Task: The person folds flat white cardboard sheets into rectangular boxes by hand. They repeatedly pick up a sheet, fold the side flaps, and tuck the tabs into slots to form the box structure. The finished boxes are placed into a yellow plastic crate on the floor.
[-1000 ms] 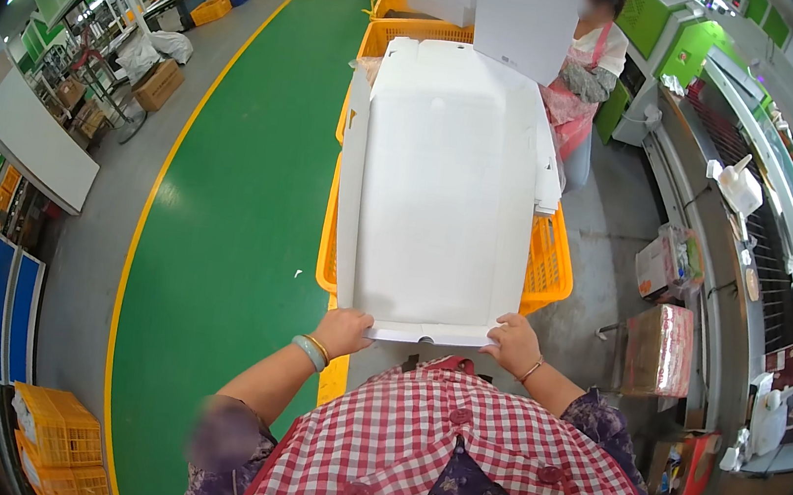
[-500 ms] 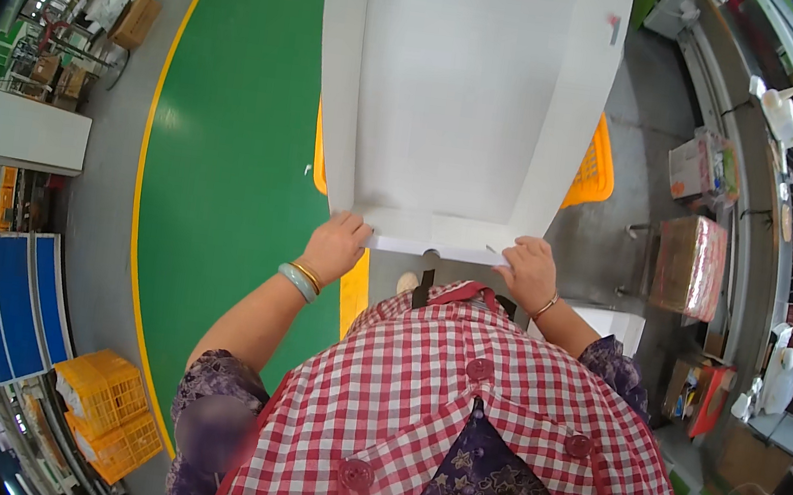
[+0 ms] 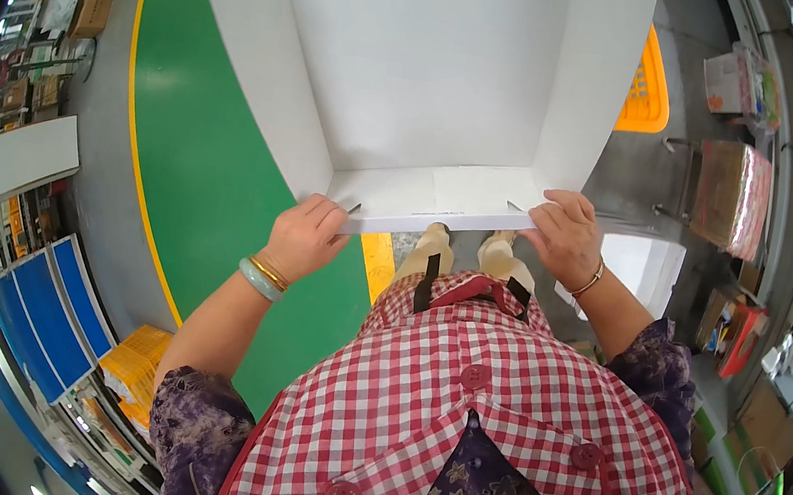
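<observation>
A large white cardboard box [image 3: 419,62], its inside bare, stretches away from me past the top edge of the view. My left hand [image 3: 307,235] is closed around the left corner of its near end wall, fingers curled over the rim. At the right corner of that same wall my right hand [image 3: 568,235] grips, thumb below and fingers over the edge. A dark slot shows in the cardboard beside each hand. The near wall hangs above my feet; the box's far end is out of view.
A yellow plastic crate [image 3: 649,86] stands right of the box. A white carton [image 3: 636,272] lies on the floor near my right arm. Wrapped cartons [image 3: 731,200] line the right side. Stacked yellow crates [image 3: 136,369] and blue panels [image 3: 38,307] stand at left, beyond the green floor lane [image 3: 190,113].
The box's near end has swung and shifted, now tilted with its left corner lower. Both hands moved with it and spread slightly apart. My feet and lower legs have come into sight beneath it.
</observation>
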`<action>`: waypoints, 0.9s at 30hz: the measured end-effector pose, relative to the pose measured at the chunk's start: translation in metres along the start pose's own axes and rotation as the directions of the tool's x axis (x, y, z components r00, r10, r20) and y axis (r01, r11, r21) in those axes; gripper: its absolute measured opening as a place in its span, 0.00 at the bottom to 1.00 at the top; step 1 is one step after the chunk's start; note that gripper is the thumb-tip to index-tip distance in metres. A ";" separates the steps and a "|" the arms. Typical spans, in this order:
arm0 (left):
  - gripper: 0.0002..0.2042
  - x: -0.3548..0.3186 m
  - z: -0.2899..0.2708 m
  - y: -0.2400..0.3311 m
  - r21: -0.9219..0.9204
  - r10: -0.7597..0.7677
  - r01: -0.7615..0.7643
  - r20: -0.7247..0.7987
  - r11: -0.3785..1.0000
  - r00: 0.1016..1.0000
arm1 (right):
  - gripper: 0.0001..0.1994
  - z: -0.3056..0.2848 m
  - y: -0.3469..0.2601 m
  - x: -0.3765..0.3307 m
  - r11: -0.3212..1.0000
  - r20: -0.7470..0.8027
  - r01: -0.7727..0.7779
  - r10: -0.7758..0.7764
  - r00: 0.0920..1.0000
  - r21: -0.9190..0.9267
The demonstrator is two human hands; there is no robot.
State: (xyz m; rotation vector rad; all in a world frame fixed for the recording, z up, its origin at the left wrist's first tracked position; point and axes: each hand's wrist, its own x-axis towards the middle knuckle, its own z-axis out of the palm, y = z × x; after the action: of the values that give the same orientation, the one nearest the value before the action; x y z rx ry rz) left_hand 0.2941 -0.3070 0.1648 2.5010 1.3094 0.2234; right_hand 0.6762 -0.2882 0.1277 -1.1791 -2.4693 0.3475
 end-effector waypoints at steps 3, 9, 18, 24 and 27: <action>0.14 0.001 0.000 -0.002 0.029 0.028 -0.028 0.004 0.999 1.000 | 0.14 0.000 0.000 0.003 1.000 0.003 0.016 -0.016 1.000 0.006; 0.12 0.003 0.006 -0.008 0.076 0.111 -0.115 0.059 0.990 0.992 | 0.15 0.005 0.002 -0.001 0.999 0.027 0.020 -0.019 0.999 -0.043; 0.11 0.007 -0.011 -0.005 0.193 0.084 -0.064 -0.097 0.979 0.992 | 0.15 -0.003 -0.002 0.010 0.998 0.010 0.041 -0.041 0.999 -0.041; 0.11 0.009 -0.007 -0.002 0.152 0.020 0.008 -0.185 0.988 0.982 | 0.16 -0.005 -0.020 0.036 0.997 -0.003 0.081 -0.081 0.997 -0.005; 0.12 0.015 -0.005 -0.002 0.201 0.005 0.048 -0.254 0.978 0.967 | 0.16 0.011 -0.012 0.044 0.989 -0.078 0.138 -0.134 0.988 0.052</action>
State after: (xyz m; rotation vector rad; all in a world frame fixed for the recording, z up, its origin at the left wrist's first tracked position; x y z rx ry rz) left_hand 0.2999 -0.2930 0.1684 2.6994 1.5282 0.4372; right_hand 0.6378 -0.2621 0.1320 -0.9764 -2.4423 0.3275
